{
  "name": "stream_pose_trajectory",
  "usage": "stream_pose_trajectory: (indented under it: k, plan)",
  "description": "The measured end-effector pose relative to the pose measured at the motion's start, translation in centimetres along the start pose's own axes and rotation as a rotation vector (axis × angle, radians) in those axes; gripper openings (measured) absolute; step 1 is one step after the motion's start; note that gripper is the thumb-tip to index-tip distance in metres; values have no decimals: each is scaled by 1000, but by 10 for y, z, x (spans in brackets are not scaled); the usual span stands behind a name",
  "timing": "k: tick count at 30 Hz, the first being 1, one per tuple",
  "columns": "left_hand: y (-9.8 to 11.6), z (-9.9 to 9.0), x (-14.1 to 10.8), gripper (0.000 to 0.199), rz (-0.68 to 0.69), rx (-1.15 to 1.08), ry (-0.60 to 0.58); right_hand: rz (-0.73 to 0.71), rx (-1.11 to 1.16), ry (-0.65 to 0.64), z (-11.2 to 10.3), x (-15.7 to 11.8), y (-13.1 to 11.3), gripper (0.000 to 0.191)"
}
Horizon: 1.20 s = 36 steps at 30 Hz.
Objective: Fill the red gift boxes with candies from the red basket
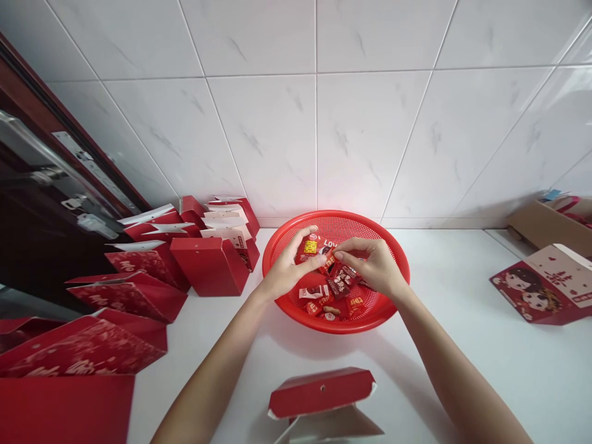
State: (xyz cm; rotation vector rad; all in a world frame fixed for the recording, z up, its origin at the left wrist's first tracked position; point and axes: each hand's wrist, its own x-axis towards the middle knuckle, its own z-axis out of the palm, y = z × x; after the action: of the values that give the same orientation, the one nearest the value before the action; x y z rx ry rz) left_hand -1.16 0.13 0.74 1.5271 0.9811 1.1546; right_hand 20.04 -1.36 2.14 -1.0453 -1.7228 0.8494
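Over a round red plastic mesh basket my left hand and my right hand meet. My left hand pinches a red wrapped sweet packet with yellow print. The fingertips of my right hand hold a small dark red wrapped sweet, though my fingers partly hide it. Below them, several wrapped sweets in red, white and brown lie in the basket. Both forearms reach in from the lower edge of the view.
A white counter runs along a white marble-look tile wall. Several red folded paper boxes stand at the left beside a dark door. One red box lies near me. A printed cartoon-couple box and a cardboard carton sit right.
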Motion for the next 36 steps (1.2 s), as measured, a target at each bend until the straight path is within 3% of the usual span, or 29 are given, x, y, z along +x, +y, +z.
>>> stream_pose_trajectory:
  k: [5, 10, 13, 16, 19, 22, 29, 36]
  plan:
    - [0, 2, -1, 58, 51, -2, 79, -22, -1, -54, -2, 0, -5, 22]
    - [2, 4, 6, 55, -56, -212, 284, 21, -154, -149, -27, 2, -3, 25]
    - [2, 1, 11, 51, -88, -385, 421, 142, -430, -293, -44, 2, 2, 22]
    - [2, -2, 15, 45, -66, -492, 534, 364, -743, -510, -50, 3, 5, 24]
    - [2, -3, 16, 42, -67, -536, 547, 469, -903, -700, -41, 4, 5, 25]
    - [3, -2, 15, 43, -78, -553, 535, 490, -952, -771, -28, 5, 5, 18]
    - [2, -3, 15, 44, -73, -530, 509, 528, -981, -754, -20, 7, 9, 8]
    - [4, -2, 14, 44, -86, -553, 515, 528, -944, -748, -24, 8, 11, 14]
